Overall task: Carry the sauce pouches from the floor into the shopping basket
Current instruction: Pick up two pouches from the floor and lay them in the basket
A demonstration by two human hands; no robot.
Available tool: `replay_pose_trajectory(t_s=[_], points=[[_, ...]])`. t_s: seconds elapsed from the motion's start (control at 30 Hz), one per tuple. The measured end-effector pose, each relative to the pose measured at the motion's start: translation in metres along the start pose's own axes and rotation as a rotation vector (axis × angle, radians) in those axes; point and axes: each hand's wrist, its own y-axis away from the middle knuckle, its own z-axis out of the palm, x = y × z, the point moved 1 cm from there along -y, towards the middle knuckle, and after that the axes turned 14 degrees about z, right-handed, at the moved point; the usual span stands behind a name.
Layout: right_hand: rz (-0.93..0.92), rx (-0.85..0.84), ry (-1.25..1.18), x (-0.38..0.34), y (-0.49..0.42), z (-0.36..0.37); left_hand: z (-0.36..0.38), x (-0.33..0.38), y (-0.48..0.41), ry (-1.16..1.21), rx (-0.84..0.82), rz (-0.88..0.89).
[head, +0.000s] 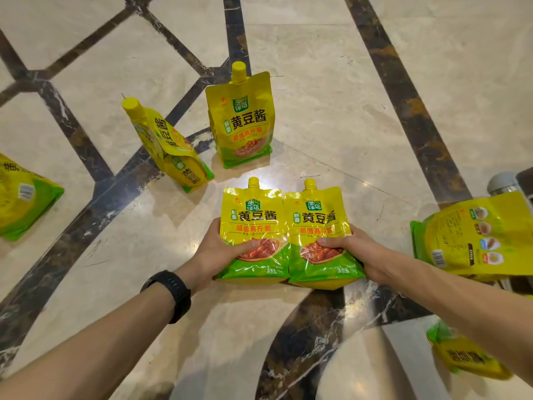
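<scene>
Two yellow-and-green spouted sauce pouches are held side by side above the floor, at the centre of the head view. My left hand (219, 249) grips the left pouch (253, 223), thumb across its front. My right hand (350, 249) grips the right pouch (315, 223) the same way. Farther off, an upright pouch (240, 119) stands on the floor. Left of it a leaning pouch (167, 142) tilts over. No shopping basket is in view.
More pouches lie at the left edge (20, 197), at the right (478, 235) and at the lower right (467, 359). A grey round cap (503, 183) shows at the right edge. The floor is glossy beige marble with dark inlaid bands (409, 111).
</scene>
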Motion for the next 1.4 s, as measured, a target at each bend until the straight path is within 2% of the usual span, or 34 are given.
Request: replay_pose_trajectory(t_s=[0.4, 0.6, 0.77, 0.97, 1.13, 1.27, 1.4], points=[[-0.020, -0.003, 0.049, -0.003, 0.026, 0.007, 0.010, 0.002, 0.039, 0.155, 0.020, -0.052], [-0.015, -0.016, 0.003, -0.005, 0.108, 0.019, -0.003, 0.074, 0.093, 0.183, 0.055, -0.053], [-0.033, -0.027, -0.098, -0.047, 0.245, 0.038, -0.031, 0.214, 0.151, 0.086, 0.039, -0.053], [-0.090, 0.000, -0.170, -0.148, 0.486, 0.054, -0.051, 0.471, 0.244, -0.012, 0.043, 0.029], [-0.212, 0.021, -0.224, -0.216, 0.671, 0.059, -0.050, 0.651, 0.325, -0.030, 0.032, 0.093], [-0.313, 0.028, -0.259, -0.244, 0.775, 0.059, -0.047, 0.745, 0.366, -0.002, -0.012, 0.194], [-0.365, 0.063, -0.340, -0.242, 0.826, 0.059, -0.048, 0.791, 0.374, 0.039, -0.133, 0.259]])
